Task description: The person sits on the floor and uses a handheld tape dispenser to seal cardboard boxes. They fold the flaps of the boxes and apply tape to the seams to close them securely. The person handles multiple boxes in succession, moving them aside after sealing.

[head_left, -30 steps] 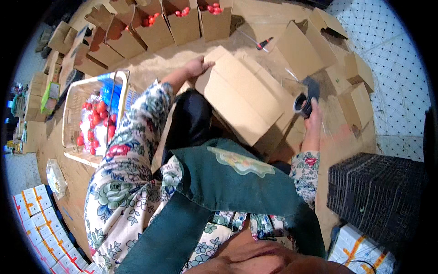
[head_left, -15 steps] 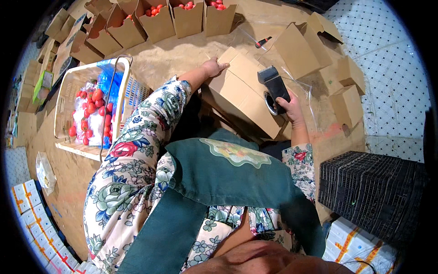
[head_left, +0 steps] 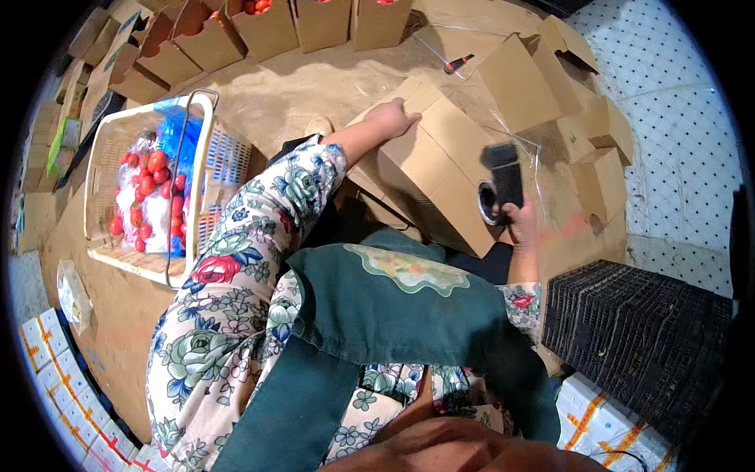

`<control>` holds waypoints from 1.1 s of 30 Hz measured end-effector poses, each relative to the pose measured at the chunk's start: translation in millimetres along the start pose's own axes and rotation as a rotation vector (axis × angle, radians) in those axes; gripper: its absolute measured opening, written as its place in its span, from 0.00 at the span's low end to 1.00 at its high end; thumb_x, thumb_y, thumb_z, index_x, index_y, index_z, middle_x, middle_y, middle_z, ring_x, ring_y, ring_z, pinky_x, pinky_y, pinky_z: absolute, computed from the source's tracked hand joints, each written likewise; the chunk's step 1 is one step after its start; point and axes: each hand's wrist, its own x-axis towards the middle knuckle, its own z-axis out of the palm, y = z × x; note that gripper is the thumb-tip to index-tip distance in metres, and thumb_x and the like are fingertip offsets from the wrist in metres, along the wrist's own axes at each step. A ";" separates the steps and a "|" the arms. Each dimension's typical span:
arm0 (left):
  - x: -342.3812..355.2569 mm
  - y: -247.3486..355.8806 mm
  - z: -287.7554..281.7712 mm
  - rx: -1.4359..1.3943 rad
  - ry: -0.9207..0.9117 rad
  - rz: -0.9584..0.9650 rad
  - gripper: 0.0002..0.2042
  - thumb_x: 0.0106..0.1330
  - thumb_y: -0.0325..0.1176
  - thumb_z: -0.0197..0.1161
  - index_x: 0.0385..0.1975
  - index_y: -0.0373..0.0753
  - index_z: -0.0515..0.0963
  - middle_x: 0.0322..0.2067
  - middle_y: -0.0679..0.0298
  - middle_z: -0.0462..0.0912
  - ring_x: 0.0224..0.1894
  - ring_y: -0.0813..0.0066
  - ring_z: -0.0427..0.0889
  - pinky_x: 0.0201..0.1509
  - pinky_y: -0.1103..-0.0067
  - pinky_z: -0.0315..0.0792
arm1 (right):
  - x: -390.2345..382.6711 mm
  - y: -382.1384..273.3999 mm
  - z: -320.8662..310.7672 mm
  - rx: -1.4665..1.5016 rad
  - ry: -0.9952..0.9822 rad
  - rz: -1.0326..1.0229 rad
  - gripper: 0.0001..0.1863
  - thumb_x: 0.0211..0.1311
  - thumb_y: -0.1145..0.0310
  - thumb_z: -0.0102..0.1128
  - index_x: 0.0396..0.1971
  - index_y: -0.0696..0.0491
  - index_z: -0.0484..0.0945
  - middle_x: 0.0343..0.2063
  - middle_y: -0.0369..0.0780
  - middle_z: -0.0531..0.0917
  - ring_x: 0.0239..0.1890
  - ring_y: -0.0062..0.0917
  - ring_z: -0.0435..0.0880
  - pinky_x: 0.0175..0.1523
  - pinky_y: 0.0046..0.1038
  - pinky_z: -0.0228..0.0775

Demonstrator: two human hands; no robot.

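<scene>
A brown cardboard box [head_left: 440, 161] lies tilted in front of me, its broad side facing up. My left hand [head_left: 393, 119] grips it near its far left edge, fingers bent over the cardboard. My right hand [head_left: 522, 224] is closed round the handle of a black tape dispenser [head_left: 506, 173], beside the box's right edge. A tape roll [head_left: 487, 202] shows at the dispenser's left side. The dispenser's head points away from me and is slightly blurred.
To the left stands a cream plastic basket [head_left: 141, 266] with red tomatoes [head_left: 147, 185] and blue plastic. Open cartons [head_left: 271, 38], some with tomatoes, line the far side. A box cutter [head_left: 458, 64] and empty cartons [head_left: 528, 82] lie far right; black crates [head_left: 633, 338] stand nearer.
My left hand has shifted right and slightly nearer along the box. My right hand has moved right and nearer with the tape dispenser, and the box has tilted a little.
</scene>
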 end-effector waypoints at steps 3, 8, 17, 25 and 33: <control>-2.6 2.4 4.6 -0.082 -0.020 0.045 0.34 0.62 0.53 0.50 0.60 0.33 0.53 0.49 0.45 0.72 0.52 0.51 0.71 0.54 0.67 0.65 | 3.8 -7.3 -5.2 -0.074 -0.053 0.017 0.29 0.42 0.61 0.70 0.43 0.61 0.70 0.26 0.37 0.78 0.23 0.19 0.77 0.30 0.20 0.72; 7.2 -21.0 20.5 -0.025 0.105 0.279 0.35 0.64 0.50 0.47 0.63 0.34 0.46 0.58 0.45 0.60 0.58 0.50 0.64 0.58 0.68 0.62 | 23.8 -37.6 26.5 0.014 -0.156 -0.007 0.32 0.40 0.61 0.71 0.44 0.62 0.69 0.30 0.38 0.78 0.26 0.19 0.77 0.31 0.20 0.72; -13.4 -5.8 5.5 0.039 0.021 0.262 0.33 0.65 0.49 0.47 0.62 0.34 0.46 0.55 0.42 0.64 0.56 0.48 0.65 0.59 0.68 0.61 | 45.9 -7.6 21.7 0.034 -0.261 0.098 0.30 0.38 0.68 0.65 0.46 0.61 0.70 0.33 0.37 0.78 0.32 0.19 0.77 0.40 0.20 0.71; -18.7 -1.9 2.6 0.005 0.016 0.211 0.34 0.63 0.50 0.49 0.63 0.39 0.46 0.48 0.44 0.71 0.51 0.51 0.71 0.53 0.66 0.65 | 47.3 -16.6 27.6 -0.012 -0.307 0.039 0.32 0.35 0.70 0.67 0.46 0.61 0.70 0.35 0.35 0.79 0.34 0.19 0.77 0.42 0.20 0.70; -34.9 37.3 9.3 -0.576 0.057 0.220 0.25 0.64 0.55 0.46 0.39 0.35 0.71 0.29 0.55 0.77 0.32 0.64 0.78 0.37 0.73 0.72 | 50.6 -10.2 22.0 0.018 -0.343 0.073 0.35 0.31 0.67 0.73 0.46 0.61 0.70 0.36 0.36 0.79 0.34 0.20 0.78 0.42 0.21 0.71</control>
